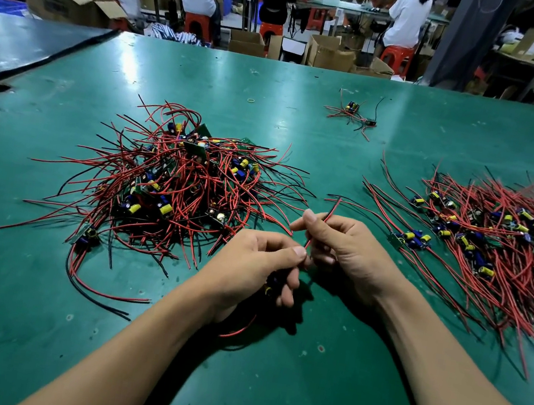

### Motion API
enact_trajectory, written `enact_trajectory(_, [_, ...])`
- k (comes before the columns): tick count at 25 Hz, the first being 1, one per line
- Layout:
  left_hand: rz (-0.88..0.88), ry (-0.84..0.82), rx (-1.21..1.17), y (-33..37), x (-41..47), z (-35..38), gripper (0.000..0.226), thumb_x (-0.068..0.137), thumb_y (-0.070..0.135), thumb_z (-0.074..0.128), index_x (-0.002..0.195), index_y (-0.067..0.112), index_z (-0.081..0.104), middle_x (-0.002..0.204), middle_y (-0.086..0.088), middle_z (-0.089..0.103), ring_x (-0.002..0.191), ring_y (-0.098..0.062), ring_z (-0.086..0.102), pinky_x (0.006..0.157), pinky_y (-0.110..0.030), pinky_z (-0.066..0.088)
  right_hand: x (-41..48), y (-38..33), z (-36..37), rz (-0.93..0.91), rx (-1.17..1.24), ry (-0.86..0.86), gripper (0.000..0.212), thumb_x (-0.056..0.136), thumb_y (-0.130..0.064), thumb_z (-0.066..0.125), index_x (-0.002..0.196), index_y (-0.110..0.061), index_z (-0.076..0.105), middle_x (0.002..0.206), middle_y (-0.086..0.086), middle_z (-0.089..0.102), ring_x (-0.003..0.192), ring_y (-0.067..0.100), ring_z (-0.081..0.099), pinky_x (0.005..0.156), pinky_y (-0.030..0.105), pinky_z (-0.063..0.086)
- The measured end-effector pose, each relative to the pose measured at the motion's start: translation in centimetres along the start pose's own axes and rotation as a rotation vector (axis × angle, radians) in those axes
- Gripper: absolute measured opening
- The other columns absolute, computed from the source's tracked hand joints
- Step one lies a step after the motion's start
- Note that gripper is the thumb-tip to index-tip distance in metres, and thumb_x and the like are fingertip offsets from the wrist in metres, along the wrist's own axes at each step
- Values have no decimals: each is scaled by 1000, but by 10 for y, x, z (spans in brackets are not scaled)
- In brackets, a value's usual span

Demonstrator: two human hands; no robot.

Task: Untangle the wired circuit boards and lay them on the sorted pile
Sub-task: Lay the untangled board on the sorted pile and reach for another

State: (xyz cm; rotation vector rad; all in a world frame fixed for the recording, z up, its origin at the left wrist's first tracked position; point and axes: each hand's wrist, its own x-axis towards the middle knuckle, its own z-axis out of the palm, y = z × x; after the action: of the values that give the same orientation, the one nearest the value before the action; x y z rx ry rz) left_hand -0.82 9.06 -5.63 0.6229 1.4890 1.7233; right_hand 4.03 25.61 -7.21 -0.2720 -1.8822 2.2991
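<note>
Left hand point(249, 265): fingers curl round a small circuit board point(270, 286), thumb pressed on top. The board is mostly hidden in the palm.
Right hand point(348, 249): thumb and forefinger pinch a red wire point(330, 216) that runs down to the left thumb, its end sticking up past the fingertips.
Held board: just above the green table point(265, 392), between the two piles.
Tangled pile point(175, 181): left of the hands, wires splayed every way.
Sorted pile point(502, 244): right of the hands, wires roughly parallel.
Far cluster point(353, 113): a few wired boards, well apart from both piles, with a rubber band point(250, 99) near it.
</note>
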Motion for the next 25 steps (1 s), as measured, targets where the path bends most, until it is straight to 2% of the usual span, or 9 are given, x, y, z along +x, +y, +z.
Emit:
enact_trajectory(3, [6,-21,12,1,-1,-1,19,97,10,55,81,3,63,56,-7,57,41,-16,53,43,-21,43,2,1,-2,-104,-124,125,37,79,-50,75,83,-13,77,50,3,36,42,14,26,45,27,15])
enact_trajectory(5, [10,-18,11,1,-1,-2,19,97,10,55,82,3,63,56,-7,56,41,-15,53,43,-21,43,4,1,-3,-192,-246,197,37,79,-52,74,80,-15,78,54,5,42,44,13,31,42,23,21])
enact_trajectory(8, [10,-23,1,1,0,-2,18,96,11,56,83,2,64,57,-6,56,41,-15,52,43,-21,43,6,-2,-6,-333,-420,312,31,83,-48,72,74,-19,77,54,-12,56,45,1,43,48,9,31])
enact_trajectory(12, [5,-32,9,1,0,-1,19,96,12,57,82,3,65,57,-7,56,42,-16,52,44,-21,44,7,-5,-8,-427,-505,479,30,86,-47,70,72,-21,75,52,-16,57,46,0,44,52,12,32])
enact_trajectory(14, [5,-23,12,1,0,-1,19,96,12,57,81,4,66,57,-7,56,42,-16,52,44,-21,44,9,-4,-4,-381,-458,523,35,89,-48,66,70,-19,73,50,-11,51,43,3,38,47,17,30])
enact_trajectory(17, [-5,15,6,0,0,1,17,95,12,59,83,2,66,59,-10,58,44,-18,54,45,-23,46,12,-6,8,-173,-25,475,48,98,-44,57,61,-15,67,51,0,43,34,10,30,38,17,23])
enact_trajectory(19, [-18,61,-15,0,1,3,16,94,11,60,88,-2,65,60,-11,60,45,-20,56,46,-24,47,10,-11,10,-38,146,440,51,95,-51,55,68,-11,69,53,-1,43,32,7,29,35,15,23])
enact_trajectory(22, [-19,144,-84,4,3,4,14,95,10,58,94,-3,63,64,-13,65,51,-22,63,49,-25,51,7,-12,6,41,32,406,65,89,-68,50,89,-7,73,54,-5,47,35,7,33,36,15,23])
enact_trajectory(25, [81,233,-169,14,4,2,11,96,12,55,94,3,62,76,-13,72,67,-25,71,59,-27,59,1,-10,10,-47,-325,305,41,101,-45,53,87,-12,74,58,-5,56,40,10,45,42,19,34])
